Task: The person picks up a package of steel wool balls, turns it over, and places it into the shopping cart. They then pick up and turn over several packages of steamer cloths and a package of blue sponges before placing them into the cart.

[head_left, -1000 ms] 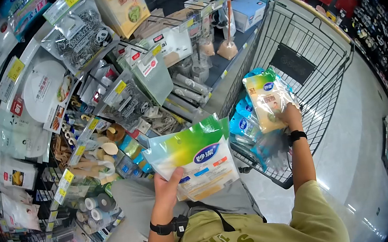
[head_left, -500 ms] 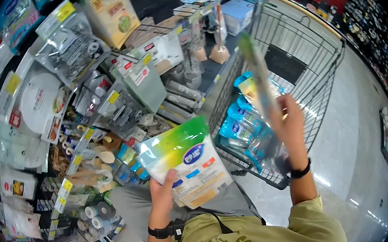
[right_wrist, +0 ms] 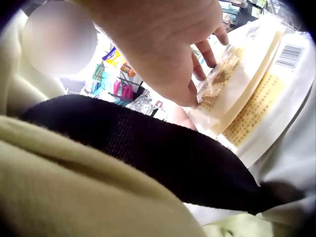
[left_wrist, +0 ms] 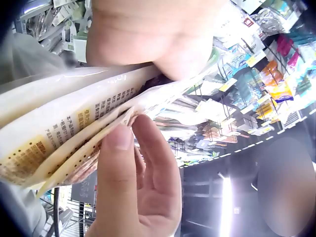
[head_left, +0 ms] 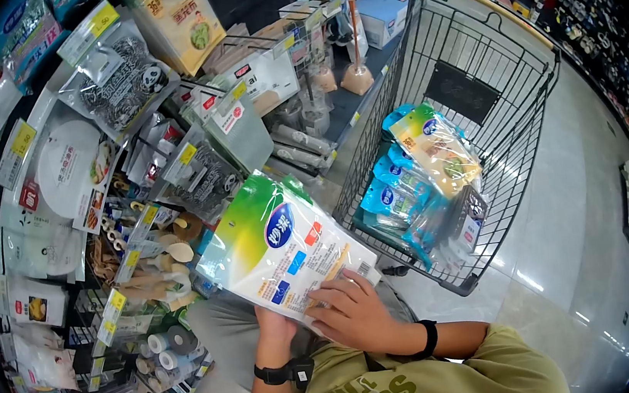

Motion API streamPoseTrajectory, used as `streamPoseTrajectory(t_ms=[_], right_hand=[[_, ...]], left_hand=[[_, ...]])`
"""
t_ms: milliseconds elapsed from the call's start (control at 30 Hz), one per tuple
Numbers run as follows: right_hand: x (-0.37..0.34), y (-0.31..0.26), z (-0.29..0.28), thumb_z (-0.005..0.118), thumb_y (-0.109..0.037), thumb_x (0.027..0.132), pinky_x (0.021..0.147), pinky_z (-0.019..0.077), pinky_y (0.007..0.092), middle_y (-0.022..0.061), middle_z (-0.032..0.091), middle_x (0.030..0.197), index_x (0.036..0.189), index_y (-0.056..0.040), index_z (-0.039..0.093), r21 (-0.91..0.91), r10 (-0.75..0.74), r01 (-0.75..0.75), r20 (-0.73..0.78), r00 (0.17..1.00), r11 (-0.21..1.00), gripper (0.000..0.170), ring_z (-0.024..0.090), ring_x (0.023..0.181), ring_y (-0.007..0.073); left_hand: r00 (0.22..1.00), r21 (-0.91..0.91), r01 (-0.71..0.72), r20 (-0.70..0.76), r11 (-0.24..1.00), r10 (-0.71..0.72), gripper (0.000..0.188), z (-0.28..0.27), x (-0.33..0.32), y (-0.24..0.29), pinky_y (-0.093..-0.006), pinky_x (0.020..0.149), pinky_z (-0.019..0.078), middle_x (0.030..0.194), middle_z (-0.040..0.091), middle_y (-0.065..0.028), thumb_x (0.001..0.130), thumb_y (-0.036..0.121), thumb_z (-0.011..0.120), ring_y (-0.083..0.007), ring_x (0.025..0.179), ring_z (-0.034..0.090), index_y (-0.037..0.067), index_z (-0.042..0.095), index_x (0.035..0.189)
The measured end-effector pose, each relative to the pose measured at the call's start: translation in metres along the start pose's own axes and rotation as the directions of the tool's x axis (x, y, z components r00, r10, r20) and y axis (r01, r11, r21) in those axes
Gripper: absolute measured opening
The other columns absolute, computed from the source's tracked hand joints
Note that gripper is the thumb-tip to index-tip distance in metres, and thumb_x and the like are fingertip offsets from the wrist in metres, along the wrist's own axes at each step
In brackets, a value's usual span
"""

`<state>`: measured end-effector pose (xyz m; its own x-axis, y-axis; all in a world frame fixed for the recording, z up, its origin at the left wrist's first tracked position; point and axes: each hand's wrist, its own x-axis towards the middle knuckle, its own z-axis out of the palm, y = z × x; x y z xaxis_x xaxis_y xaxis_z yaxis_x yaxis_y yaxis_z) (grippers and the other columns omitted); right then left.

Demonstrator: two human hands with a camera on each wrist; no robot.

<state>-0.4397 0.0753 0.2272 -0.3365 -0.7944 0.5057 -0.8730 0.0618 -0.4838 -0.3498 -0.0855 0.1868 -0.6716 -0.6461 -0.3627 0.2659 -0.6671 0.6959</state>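
A small stack of flat green, yellow and white packets (head_left: pixel 289 246) with a blue oval logo is held in front of my lap, printed backs up. My left hand (head_left: pixel 274 329) grips the stack from its lower left edge, fingers hidden beneath. Across the lower right corner lies my right hand (head_left: pixel 355 316), fingers on the printed face. In the left wrist view the right hand (left_wrist: pixel 133 177) pinches a packet edge between thumb and finger. Fanned packet edges (right_wrist: pixel 256 98) show in the right wrist view.
A black wire shopping cart (head_left: pixel 515 220) stands at the right. It holds blue packets (head_left: pixel 395 187), a green-and-yellow packet (head_left: pixel 441 152) and a dark packet (head_left: pixel 468 218). Shelves on the left carry hanging goods, including a bag of black scourers (head_left: pixel 120 90) and wooden utensils (head_left: pixel 164 272).
My right hand lifted a packet over the cart, then left it lying there and came across to the stack. The left hand's stack has tilted, its right end dropping.
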Motion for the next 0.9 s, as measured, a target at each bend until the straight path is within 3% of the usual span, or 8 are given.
streamPoseTrajectory(t_ms=[133,233,367,500,600,700,800,900], right_hand=[[0.001,0.010,0.001,0.087,-0.030,0.070,0.112,0.0339,0.0534,0.0044,0.057,0.130,0.116,-0.0198,0.066,-0.008,-0.064,0.064,-0.063,0.996,0.998,0.052,0.053,0.126,0.0268],[0.014,0.004,-0.015,0.089,-0.033,0.068,0.110,0.0352,0.0545,0.0113,0.052,0.136,0.127,-0.0165,0.061,-0.076,0.119,-0.138,-0.215,0.969,0.988,0.067,0.049,0.128,0.0320],[0.010,0.020,-0.019,0.093,-0.028,0.067,0.110,0.0375,0.0474,0.0187,0.046,0.138,0.139,-0.0034,0.050,0.293,0.476,-0.414,-0.184,0.860,0.862,0.088,0.047,0.130,0.0348],[0.006,0.029,-0.019,0.088,-0.016,0.075,0.092,0.0497,0.0366,0.0131,0.054,0.122,0.138,-0.0034,0.054,0.551,0.629,-0.489,-0.086,0.773,0.676,0.073,0.056,0.110,0.0252],[-0.002,0.040,-0.019,0.083,-0.002,0.079,0.085,0.0534,0.0305,0.0090,0.052,0.117,0.140,0.0014,0.051,0.470,0.566,-0.475,-0.065,0.822,0.744,0.069,0.058,0.109,0.0187],[-0.004,0.040,-0.014,0.081,0.001,0.080,0.083,0.0534,0.0272,0.0070,0.051,0.114,0.139,0.0019,0.052,0.519,0.561,-0.448,-0.076,0.824,0.728,0.065,0.058,0.106,0.0149],[-0.004,0.042,-0.005,0.080,-0.002,0.082,0.075,0.0544,0.0243,0.0050,0.059,0.104,0.133,-0.0017,0.059,0.685,0.640,-0.400,-0.126,0.758,0.609,0.055,0.059,0.094,0.0126],[0.003,0.049,-0.018,0.076,0.003,0.086,0.076,0.0542,0.0230,0.0023,0.060,0.096,0.131,0.0000,0.059,0.906,0.775,-0.363,0.067,0.628,0.216,0.049,0.063,0.087,0.0111]], left_hand=[[0.994,-0.114,0.055,0.101,0.992,-0.043,0.049,-0.013,0.002,-0.004,-0.0446,0.096,0.0556,0.136,0.059,-0.0152,0.104,0.033,0.049,-0.0297,0.118,0.063,0.002,0.046,0.142],[0.985,-0.109,0.098,0.151,0.989,-0.081,0.052,-0.025,0.000,-0.006,-0.0455,0.096,0.0556,0.135,0.060,-0.0160,0.103,0.036,0.050,-0.0300,0.118,0.063,0.001,0.047,0.142],[0.969,-0.121,0.145,0.216,0.982,-0.116,0.052,-0.041,0.002,-0.014,-0.0448,0.096,0.0558,0.134,0.061,-0.0171,0.102,0.036,0.051,-0.0300,0.118,0.064,0.001,0.048,0.141],[0.962,-0.109,0.185,0.221,0.977,-0.158,0.055,-0.039,0.002,-0.011,-0.0432,0.096,0.0563,0.137,0.059,-0.0169,0.104,0.039,0.048,-0.0298,0.118,0.063,0.001,0.045,0.143],[0.976,0.040,0.111,0.183,0.993,-0.117,0.062,-0.038,0.001,-0.012,-0.0457,0.101,0.0524,0.140,0.056,-0.0161,0.103,0.046,0.045,-0.0305,0.125,0.059,0.001,0.042,0.146],[0.945,-0.336,0.046,0.321,0.941,0.069,0.070,-0.010,-0.009,0.005,-0.0472,0.108,0.0456,0.143,0.055,-0.0150,0.101,0.052,0.047,-0.0304,0.131,0.054,0.002,0.039,0.149],[0.967,-0.399,0.101,0.254,0.911,0.004,0.066,-0.011,-0.013,0.007,-0.0468,0.111,0.0408,0.144,0.055,-0.0119,0.101,0.051,0.045,-0.0322,0.130,0.054,0.004,0.042,0.148],[0.983,-0.014,0.039,0.181,0.999,-0.036,0.060,-0.040,-0.001,-0.009,-0.0448,0.111,0.0416,0.142,0.056,-0.0135,0.102,0.043,0.046,-0.0315,0.129,0.055,0.003,0.043,0.146]])
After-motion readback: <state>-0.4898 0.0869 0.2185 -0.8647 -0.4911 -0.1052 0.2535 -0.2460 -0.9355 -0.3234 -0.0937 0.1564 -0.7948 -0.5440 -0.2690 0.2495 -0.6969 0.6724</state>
